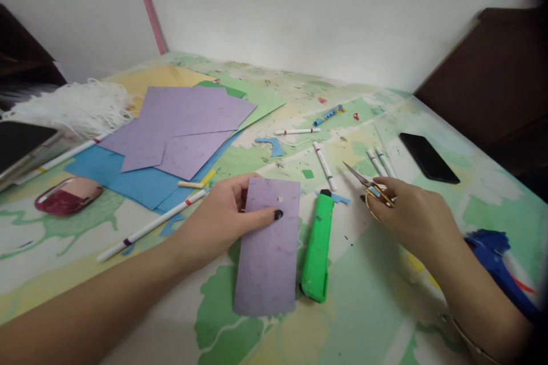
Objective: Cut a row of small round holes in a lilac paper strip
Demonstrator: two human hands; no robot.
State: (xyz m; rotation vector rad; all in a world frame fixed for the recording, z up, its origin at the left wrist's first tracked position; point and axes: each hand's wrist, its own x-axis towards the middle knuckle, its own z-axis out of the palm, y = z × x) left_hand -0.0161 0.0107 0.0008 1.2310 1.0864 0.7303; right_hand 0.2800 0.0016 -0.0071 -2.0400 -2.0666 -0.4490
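Observation:
My left hand [233, 208] grips a purple paper strip [269, 262] near its top edge, thumb on the front and fingers behind. A small hole shows in the strip just above the thumb. Small gold-handled scissors [363, 179] are in my right hand [411, 208], its fingers around the handles and the blades pointing up and left. Between the hands, a bright green cutter-like tool [317, 248] lies on the table, right of the strip. Small blue paper scraps [340, 198] lie by its top end.
Purple sheets [192, 120] and blue sheets [128, 179] are piled at left, beside white yarn [81, 105] and a maroon-pink case [68, 195]. Several white markers [325, 165] lie about. A black phone [429, 157] and a blue glue-gun-like tool [500, 268] are at right.

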